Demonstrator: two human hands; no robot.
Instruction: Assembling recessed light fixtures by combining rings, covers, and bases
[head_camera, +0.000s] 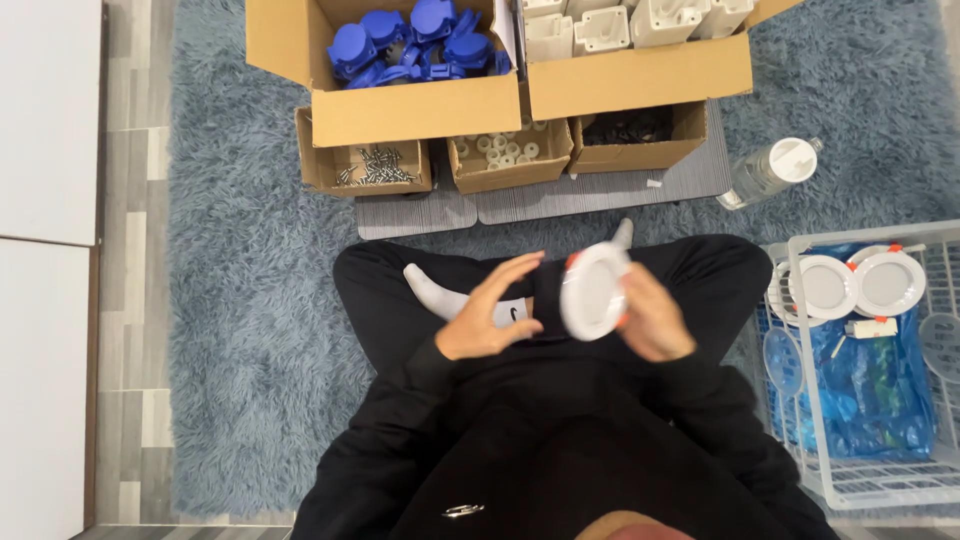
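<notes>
I sit cross-legged in black clothes and white socks on a blue-grey shaggy rug (250, 300). My right hand (655, 320) grips a round white lamp fitting (592, 292) with orange clips on its rim, tilted over my lap. My left hand (490, 312) hovers just left of the fitting, fingers spread and empty, not touching it.
Ahead stand cardboard boxes: blue plastic parts (415, 45), white plastic housings (630, 25), screws (370, 165), small white rings (505, 150) and small black parts (630, 128). A plastic bottle (770, 172) lies at the right. A white wire basket (860, 480) holds finished round fittings (825, 285) on blue plastic.
</notes>
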